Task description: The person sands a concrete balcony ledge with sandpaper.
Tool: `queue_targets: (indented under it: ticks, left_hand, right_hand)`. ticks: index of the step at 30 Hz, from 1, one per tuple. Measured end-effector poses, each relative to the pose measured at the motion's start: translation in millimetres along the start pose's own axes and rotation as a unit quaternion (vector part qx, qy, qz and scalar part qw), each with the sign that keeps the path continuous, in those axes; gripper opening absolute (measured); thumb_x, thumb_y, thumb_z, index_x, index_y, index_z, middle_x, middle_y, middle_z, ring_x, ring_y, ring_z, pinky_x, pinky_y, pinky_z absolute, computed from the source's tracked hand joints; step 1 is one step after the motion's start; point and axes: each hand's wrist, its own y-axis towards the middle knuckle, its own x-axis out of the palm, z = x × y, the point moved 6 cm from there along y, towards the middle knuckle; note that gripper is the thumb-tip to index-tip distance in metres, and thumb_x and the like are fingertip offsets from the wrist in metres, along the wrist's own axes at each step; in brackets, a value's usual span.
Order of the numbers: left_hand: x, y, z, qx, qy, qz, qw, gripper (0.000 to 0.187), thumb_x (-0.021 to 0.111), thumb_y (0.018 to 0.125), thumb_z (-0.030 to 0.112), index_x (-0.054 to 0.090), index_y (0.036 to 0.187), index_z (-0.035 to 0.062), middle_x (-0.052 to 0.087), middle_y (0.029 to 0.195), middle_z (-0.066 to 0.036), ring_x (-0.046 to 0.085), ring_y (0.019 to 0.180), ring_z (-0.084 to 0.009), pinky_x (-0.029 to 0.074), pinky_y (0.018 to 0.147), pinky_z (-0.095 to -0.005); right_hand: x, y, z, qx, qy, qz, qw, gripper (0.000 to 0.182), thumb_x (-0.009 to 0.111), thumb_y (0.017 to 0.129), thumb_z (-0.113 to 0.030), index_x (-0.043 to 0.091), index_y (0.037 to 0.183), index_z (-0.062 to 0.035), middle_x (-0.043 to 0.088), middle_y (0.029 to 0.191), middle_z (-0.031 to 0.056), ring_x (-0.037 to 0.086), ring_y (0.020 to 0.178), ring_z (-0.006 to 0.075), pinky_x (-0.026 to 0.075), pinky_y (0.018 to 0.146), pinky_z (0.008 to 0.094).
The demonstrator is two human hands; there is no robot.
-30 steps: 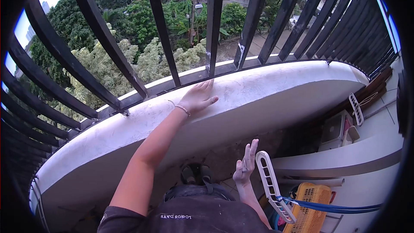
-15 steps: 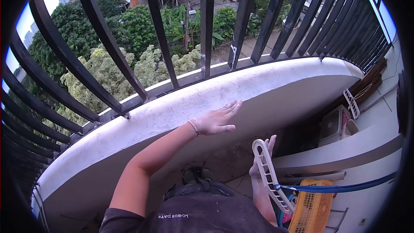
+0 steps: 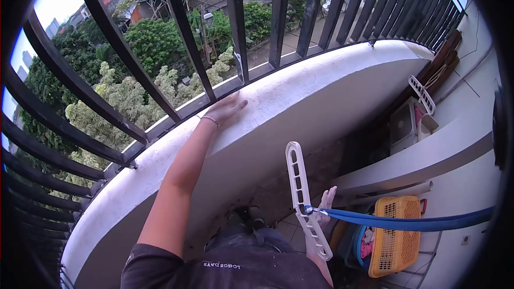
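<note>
My left hand (image 3: 227, 109), with a braided band at the wrist, lies on the white curved ledge (image 3: 278, 90) close to the foot of the dark railing (image 3: 211, 90). Its fingers look flat, with nothing held; the tips are partly blurred against the ledge. Lower down, my right hand (image 3: 326, 203) is whitened as if with powder. Its fingers are stretched out and it holds nothing I can see. A white slotted plastic bar (image 3: 300, 182), tied to a blue strap (image 3: 385, 220), hangs in front of the right hand and forearm, hiding part of them.
An orange plastic basket (image 3: 409, 235) lies at the right, by a blue tub with pink cloth (image 3: 367, 243). Farther back stand a pale container (image 3: 402, 124) and another slotted bar (image 3: 422, 95) near the wall. Trees and roofs show beyond the railing.
My left hand has moved left and up along the ledge, from over its inner edge to the railing's foot. The view has shifted, and the hanging bar now appears farther left.
</note>
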Motion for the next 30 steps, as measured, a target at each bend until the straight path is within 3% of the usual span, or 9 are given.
queue_targets:
  ticks: [3,9,13,17,20,23,26,28,30]
  left_hand:
    - [9.0,21.0,31.3,0.082,0.032,-0.006,0.996,0.094,0.036,0.103,0.064,0.018,0.157,-0.011,0.027,0.162,-0.031,0.025,0.153,-0.0356,0.02,0.126,-0.0373]
    - [57.7,33.5,88.8,0.216,0.095,0.016,0.972,0.097,0.019,0.103,0.067,0.011,0.157,-0.0123,0.021,0.163,-0.033,0.016,0.156,-0.0381,0.013,0.128,-0.041]
    - [70.7,5.3,119.7,0.27,0.08,-0.02,0.959,0.096,0.02,0.104,0.067,0.008,0.157,-0.0123,0.018,0.163,-0.033,0.012,0.156,-0.0388,0.011,0.129,-0.0417]
    - [73.1,-25.5,136.8,0.306,-0.094,-0.093,0.943,0.088,0.02,0.104,0.065,0.007,0.162,-0.0003,0.015,0.168,-0.024,0.002,0.158,-0.0337,0.004,0.129,-0.0459]
    - [45.5,-43.5,123.9,0.316,0.023,-0.074,0.946,0.083,0.019,0.105,0.063,0.009,0.164,0.0065,0.014,0.169,-0.019,0.0,0.158,-0.0328,0.002,0.129,-0.0459]
    - [16.3,-50.0,77.9,0.208,0.071,-0.062,0.974,0.079,0.02,0.106,0.061,0.012,0.164,0.0083,0.014,0.17,-0.015,0.002,0.158,-0.0332,0.004,0.129,-0.0463]
    - [-0.6,-43.4,26.0,0.113,0.178,-0.003,0.978,0.086,0.028,0.105,0.064,0.016,0.162,0.0005,0.021,0.167,-0.022,0.015,0.157,-0.0347,0.014,0.128,-0.0437]
    - [-7.0,-25.3,-5.2,-0.014,0.035,-0.038,0.999,0.087,0.035,0.104,0.063,0.019,0.16,-0.002,0.025,0.165,-0.026,0.022,0.155,-0.0369,0.018,0.127,-0.0411]
    - [-3.1,-10.8,-19.1,-0.057,0.029,-0.019,0.998,0.084,0.035,0.105,0.062,0.018,0.162,0.0024,0.026,0.164,-0.026,0.027,0.153,-0.035,0.018,0.127,-0.0372]
  right_hand:
    - [-12.5,1.9,-6.9,0.018,-0.034,-0.021,0.999,0.058,0.042,0.107,-0.034,0.043,0.153,0.0011,0.031,0.163,0.0281,0.034,0.15,0.0431,0.039,0.115,0.0484]
    - [-21.8,3.7,9.7,0.032,-0.043,-0.003,0.999,0.059,0.041,0.105,-0.033,0.043,0.153,0.0009,0.03,0.164,0.0263,0.034,0.149,0.0428,0.038,0.117,0.0464]
    - [-21.7,8.3,3.4,0.03,-0.043,-0.022,0.998,0.06,0.039,0.106,-0.035,0.042,0.153,0.0013,0.031,0.163,0.0275,0.036,0.148,0.0445,0.039,0.116,0.0477]
    - [-13.2,1.5,24.9,0.027,-0.02,-0.029,0.999,0.058,0.037,0.104,-0.029,0.042,0.154,-0.0002,0.032,0.162,0.0277,0.041,0.145,0.045,0.042,0.113,0.0484]
    - [-15.1,12.0,17.5,-0.01,-0.016,0.013,1.0,0.058,0.038,0.103,-0.026,0.042,0.155,-0.0011,0.032,0.162,0.0275,0.043,0.144,0.0441,0.046,0.108,0.046]
    - [-12.4,16.6,22.1,0.014,-0.044,0.007,0.999,0.057,0.04,0.101,-0.022,0.043,0.155,-0.0015,0.032,0.163,0.0272,0.043,0.144,0.043,0.047,0.104,0.0428]
    - [-16.2,22.0,13.5,0.037,-0.052,-0.011,0.998,0.058,0.041,0.098,-0.017,0.045,0.153,0.0008,0.033,0.162,0.0265,0.044,0.144,0.0428,0.045,0.107,0.0461]
    - [-16.5,21.3,17.8,0.012,-0.077,-0.019,0.997,0.058,0.041,0.097,-0.017,0.045,0.152,0.0024,0.033,0.162,0.0263,0.045,0.143,0.0422,0.045,0.106,0.047]
    - [-17.2,21.2,21.7,0.026,-0.077,-0.026,0.996,0.058,0.042,0.097,-0.017,0.045,0.151,0.0049,0.042,0.157,0.0266,0.055,0.13,0.0377,0.047,0.099,0.0444]
